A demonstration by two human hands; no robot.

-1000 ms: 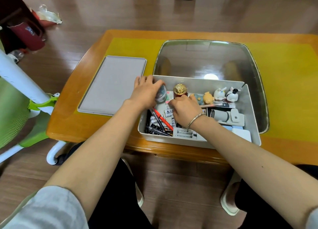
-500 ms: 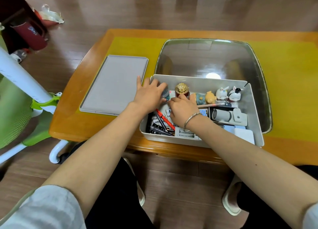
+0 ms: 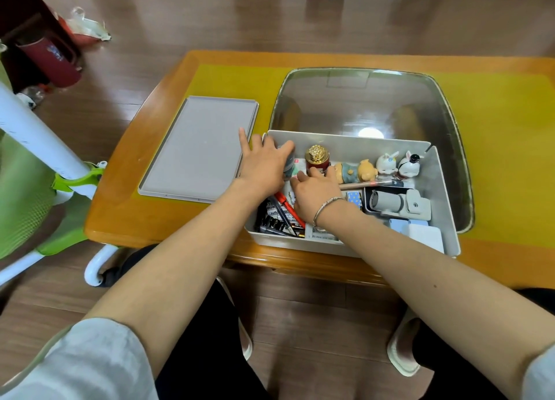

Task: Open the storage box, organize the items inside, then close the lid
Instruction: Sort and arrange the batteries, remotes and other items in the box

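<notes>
The storage box [image 3: 444, 189] sat open at the near edge of the wooden table [image 3: 135, 216], its grey lid [image 3: 198, 150] lying flat just to its left, so the sorting step was in hand and closing was not yet due. The left hand [image 3: 264, 165] was curled round a small round tin [image 3: 289, 166] at the box's far left corner, with the index finger pointing out over the lid. The right hand [image 3: 315, 198], a bracelet at the wrist, reached in beside it; its fingertips [image 3: 300, 178] lay at the foot of a red jar with a gold top [image 3: 316, 159], and I could not tell whether they pinched anything.

Along the back wall stood 4 little figures: a lying doll [image 3: 348, 171], a yellow one [image 3: 368, 169] and 2 white rabbits [image 3: 387, 163]. A grey gadget [image 3: 399, 204] lay in the right half, and pens and batteries [image 3: 279, 216] were heaped loose at the front left.

Done well, the tin would be set upright in the corner, snug against the wall and beside the jar, so nothing stood above the rim and fouled the lid. The right hand would best steady the jar, since a nudge could topple it into the figures. The loose pens probably wanted lining up next.
</notes>
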